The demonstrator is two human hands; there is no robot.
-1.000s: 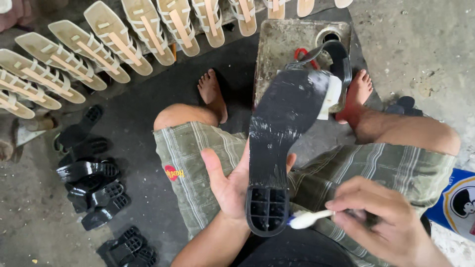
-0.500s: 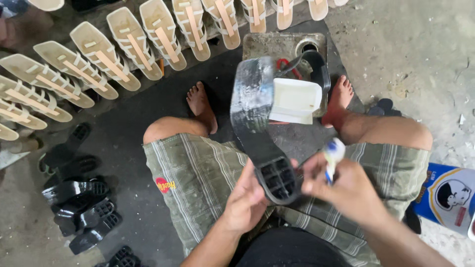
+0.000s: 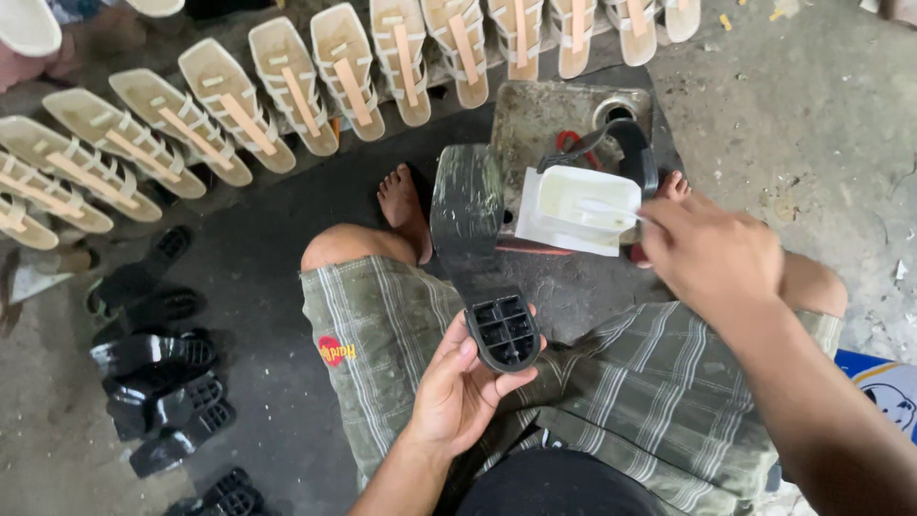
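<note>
You are sitting low on a dusty concrete floor (image 3: 821, 105) with a dark mat under your bare feet, and the black sole (image 3: 478, 258) in your grip is the thing to steer by. Beyond its far end a fan of cream sandal uppers (image 3: 287, 81) lies in a curved row; off to its left, a heap of spare black soles (image 3: 158, 397) waits on the mat.

Your left hand (image 3: 458, 392) cups the heel end of the sole from below, fingers curled and thumb along the edge, so the gridded heel block faces up and the forepart points away from you. Just to the right of the sole stands a white tub (image 3: 583, 205) on a stained metal stand (image 3: 554, 115). Your right hand (image 3: 712, 253) reaches over it, fingertips pinched narrowly on a pale brush handle (image 3: 611, 208) whose tip sits in the tub; whether bristles are loaded I cannot tell, since the white blends together.

To do this dip well, I would take only a modest load and wipe the excess on the tub rim, so nothing drips across your shorts (image 3: 611, 401) on the way back. Keep the left hand steady and the sole tilted toward you, giving the brush a flat, open face to meet.
</note>
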